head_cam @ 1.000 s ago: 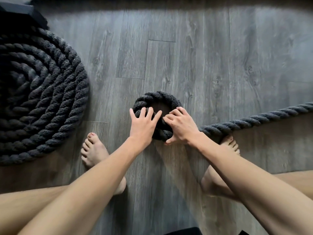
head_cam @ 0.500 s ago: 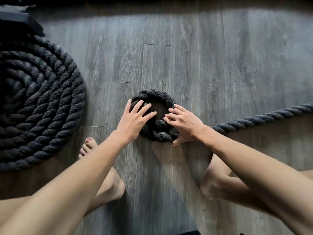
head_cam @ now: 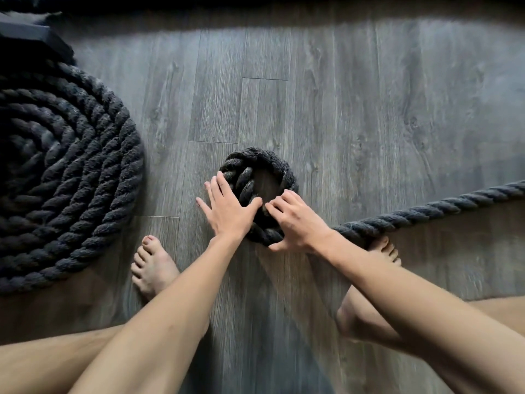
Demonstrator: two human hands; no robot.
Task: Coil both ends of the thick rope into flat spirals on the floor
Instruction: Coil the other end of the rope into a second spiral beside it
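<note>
A thick dark rope lies on the grey wood floor (head_cam: 369,109). One end is a large flat spiral (head_cam: 71,172) at the left. The other end forms a small tight coil (head_cam: 264,166) in the middle, with a bare patch of floor at its centre. My left hand (head_cam: 227,206) lies flat with spread fingers against the coil's left side. My right hand (head_cam: 298,223) presses on the coil's near right side, fingers bent over the rope. From there the free rope (head_cam: 426,211) runs out to the right edge.
My bare left foot (head_cam: 153,268) stands between the big spiral and the small coil. My right foot (head_cam: 383,251) sits just under the free rope. A dark block (head_cam: 31,38) lies at the top left, with more dark rope along the top edge.
My left hand slid from the coil's near side round to its left flank. The small coil has turned slightly. My right hand stays on the near right part.
</note>
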